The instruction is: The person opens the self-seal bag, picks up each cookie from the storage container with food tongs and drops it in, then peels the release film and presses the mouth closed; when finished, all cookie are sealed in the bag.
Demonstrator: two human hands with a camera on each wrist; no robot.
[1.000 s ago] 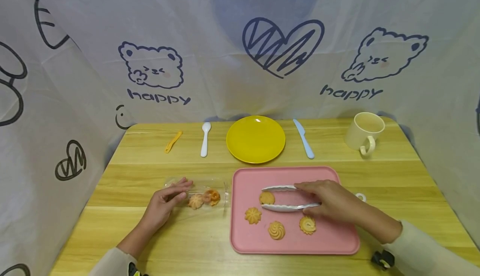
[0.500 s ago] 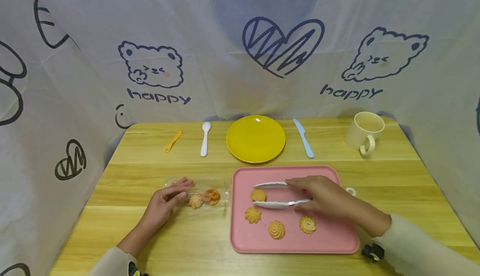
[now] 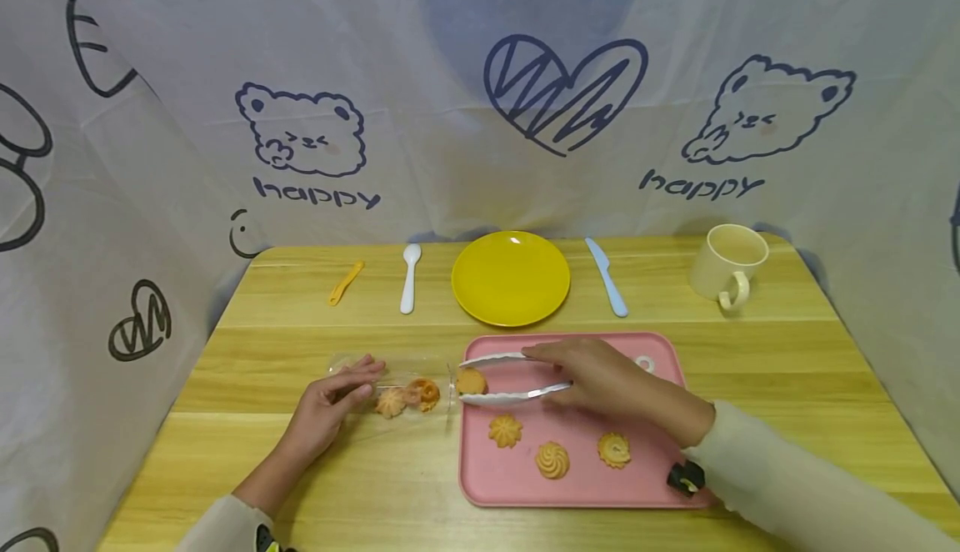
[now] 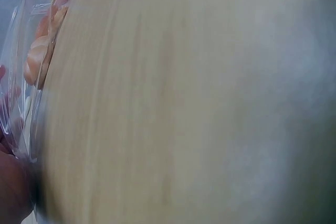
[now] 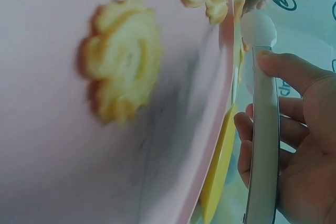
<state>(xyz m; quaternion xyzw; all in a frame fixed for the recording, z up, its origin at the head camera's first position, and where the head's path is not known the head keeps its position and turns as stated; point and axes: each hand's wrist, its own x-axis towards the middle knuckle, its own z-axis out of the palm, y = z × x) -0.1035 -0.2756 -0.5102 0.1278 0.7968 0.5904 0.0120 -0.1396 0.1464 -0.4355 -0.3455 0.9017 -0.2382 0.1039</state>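
In the head view my left hand (image 3: 330,406) steadies a clear plastic box (image 3: 412,364), thumb at its near side and fingers over its left end. Several piped cookies (image 3: 392,403) lie inside. The left wrist view catches the box (image 4: 21,66) and my thumb at its left edge. My right hand (image 3: 603,381) grips tongs (image 3: 502,398) with white scalloped tips, thumb along one arm in the right wrist view. Between the tips sits a round cookie (image 3: 471,381), at the box's right end and over the tray's left rim.
A pink tray (image 3: 652,469) bears a flower-shaped cookie (image 3: 506,430), a swirl cookie (image 3: 552,459) and a ring cookie (image 3: 615,449). Behind stand a yellow plate (image 3: 512,278), white spoon (image 3: 409,278), blue knife (image 3: 607,278), small orange utensil (image 3: 346,283) and cream mug (image 3: 727,262).
My right hand has moved left across the tray with the tongs, bringing the round cookie from above the tray to the right end of the box. The left hand has stayed put.
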